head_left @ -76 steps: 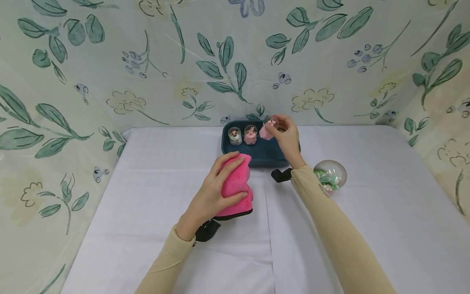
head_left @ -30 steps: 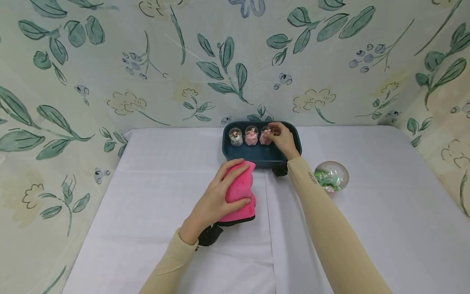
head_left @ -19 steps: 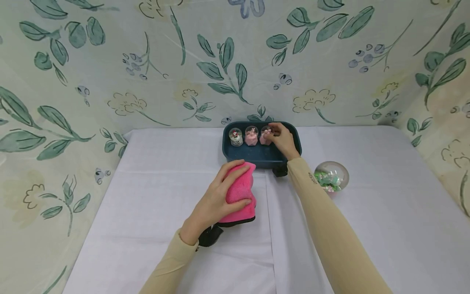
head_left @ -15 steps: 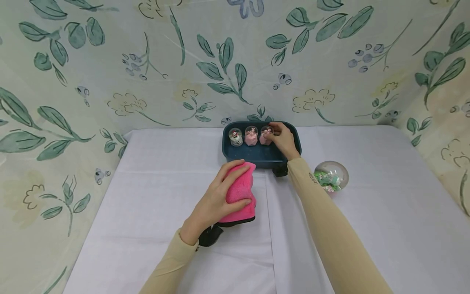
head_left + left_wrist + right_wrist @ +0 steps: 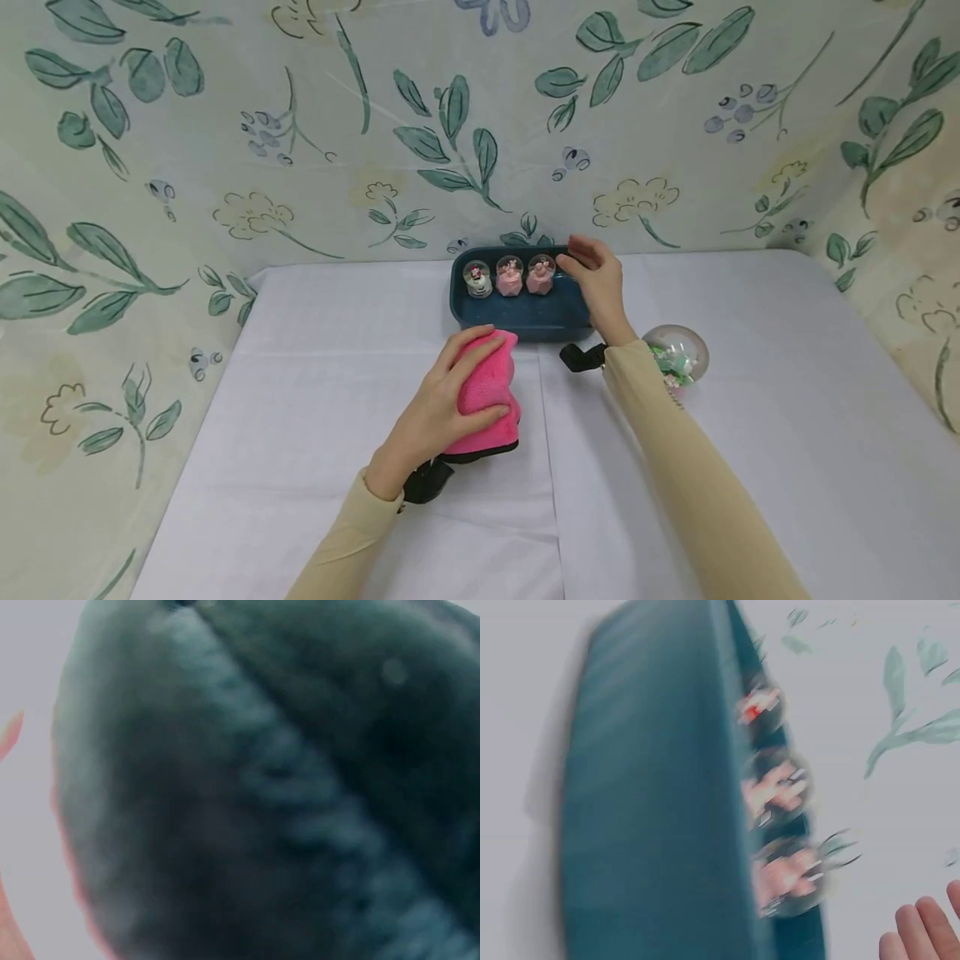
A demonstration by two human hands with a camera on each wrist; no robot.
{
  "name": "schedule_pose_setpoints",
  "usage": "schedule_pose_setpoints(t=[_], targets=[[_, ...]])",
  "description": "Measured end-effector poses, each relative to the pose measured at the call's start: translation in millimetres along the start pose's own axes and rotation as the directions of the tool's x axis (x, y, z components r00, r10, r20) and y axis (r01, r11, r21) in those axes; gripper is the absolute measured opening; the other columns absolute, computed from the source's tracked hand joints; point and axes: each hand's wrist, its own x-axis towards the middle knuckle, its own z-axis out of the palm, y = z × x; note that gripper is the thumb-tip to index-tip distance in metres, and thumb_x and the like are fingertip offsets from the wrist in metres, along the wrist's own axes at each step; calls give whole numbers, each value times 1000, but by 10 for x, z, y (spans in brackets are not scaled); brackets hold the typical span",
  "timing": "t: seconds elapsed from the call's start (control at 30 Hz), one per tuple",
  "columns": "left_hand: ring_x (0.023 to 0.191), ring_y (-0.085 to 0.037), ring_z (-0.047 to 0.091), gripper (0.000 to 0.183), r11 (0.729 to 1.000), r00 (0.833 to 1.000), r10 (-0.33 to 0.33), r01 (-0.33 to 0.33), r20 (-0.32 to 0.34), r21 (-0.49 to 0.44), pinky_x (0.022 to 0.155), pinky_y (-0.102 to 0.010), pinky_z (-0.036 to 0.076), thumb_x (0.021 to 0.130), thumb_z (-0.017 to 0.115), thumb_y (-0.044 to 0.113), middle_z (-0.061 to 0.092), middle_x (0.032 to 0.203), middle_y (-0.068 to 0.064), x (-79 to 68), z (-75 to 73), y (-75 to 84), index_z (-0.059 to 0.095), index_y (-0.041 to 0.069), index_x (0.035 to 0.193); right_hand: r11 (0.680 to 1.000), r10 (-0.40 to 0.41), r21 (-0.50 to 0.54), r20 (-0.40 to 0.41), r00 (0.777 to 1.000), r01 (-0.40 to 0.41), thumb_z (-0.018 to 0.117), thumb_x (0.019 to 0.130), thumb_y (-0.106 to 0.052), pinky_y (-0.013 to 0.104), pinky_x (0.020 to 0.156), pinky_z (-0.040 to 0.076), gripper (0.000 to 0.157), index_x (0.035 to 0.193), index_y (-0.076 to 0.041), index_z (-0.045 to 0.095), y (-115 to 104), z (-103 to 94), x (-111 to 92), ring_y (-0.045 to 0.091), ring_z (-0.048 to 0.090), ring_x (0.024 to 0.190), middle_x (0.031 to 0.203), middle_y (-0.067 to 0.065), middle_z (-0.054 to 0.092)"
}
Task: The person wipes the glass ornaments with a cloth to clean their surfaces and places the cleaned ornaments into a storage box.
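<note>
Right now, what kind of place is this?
Maybe an indoor filming corner: I see a white cloth, a leafy backdrop behind it, and a tray with three little globes.

Three globes in tray, toward rear; fourth globe right of tray; cloth before tray.

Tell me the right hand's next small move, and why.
Probably draw the right hand back toward the large globe: it sits alone outside the tray, the three small globes stand in a row inside, and that hand holds nothing.
</note>
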Motion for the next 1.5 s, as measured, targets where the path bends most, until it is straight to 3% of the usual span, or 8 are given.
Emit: schedule_pose_setpoints(t=[0.33, 0.53, 0.77, 1.1, 1.3, 1.5], targets=[[131, -18, 31, 77, 1000, 1000, -1, 1, -14, 4, 89, -33, 51, 77, 82, 19, 32, 146, -4, -24, -15, -17, 42, 13, 143, 988, -106, 110, -37, 994, 110, 66, 90, -7, 27, 98, 43, 42, 129, 3, 54, -459, -270, -408, 25, 50, 122, 130, 17, 53], [131, -19, 32, 77, 1000, 1000, -3, 3, -12, 1, 89, -33, 51, 77, 82, 19, 32, 146, -4, -30, -12, -26, 42, 12, 143, 982, -100, 151, -84, 991, 112, 67, 89, -7, 23, 97, 43, 42, 129, -1, 55, -642, -532, -603, 21, 52, 121, 129, 13, 55], [131, -18, 32, 77, 1000, 1000, -15, 15, -15, -1, 87, -33, 52, 76, 82, 17, 33, 145, -3, -39, -16, -21, 42, 13, 143, 953, -128, 253, -154, 980, 164, 66, 87, 3, 22, 94, 44, 40, 126, 4, 56, -755, -863, -790, 25, 52, 119, 125, 17, 56], [130, -17, 33, 77, 1000, 1000, -29, 29, -12, 3, 87, -33, 52, 77, 81, 18, 32, 146, -2, -49, -20, -23, 42, 15, 143, 939, -82, 314, -191, 978, 140, 58, 86, 16, 20, 93, 44, 45, 130, 5, 53, -564, -1241, -1107, 24, 48, 121, 127, 15, 54], [130, -17, 33, 77, 1000, 999, -30, 30, -10, -1, 87, -33, 52, 77, 81, 18, 32, 146, -2, -43, -24, -19, 42, 14, 143, 924, -29, 375, -136, 990, 78, 53, 87, 19, 19, 97, 40, 51, 136, 5, 44, -301, -1405, -1291, 20, 43, 126, 132, 10, 50], [131, -17, 32, 78, 1000, 1000, -26, 26, -8, -9, 87, -33, 52, 77, 82, 18, 32, 146, -2, -36, -20, -16, 42, 15, 144, 899, -20, 436, -75, 997, 51, 46, 85, 24, 21, 102, 36, 57, 139, 10, 35, -4, -1482, -1433, 20, 40, 128, 136, 13, 46]])
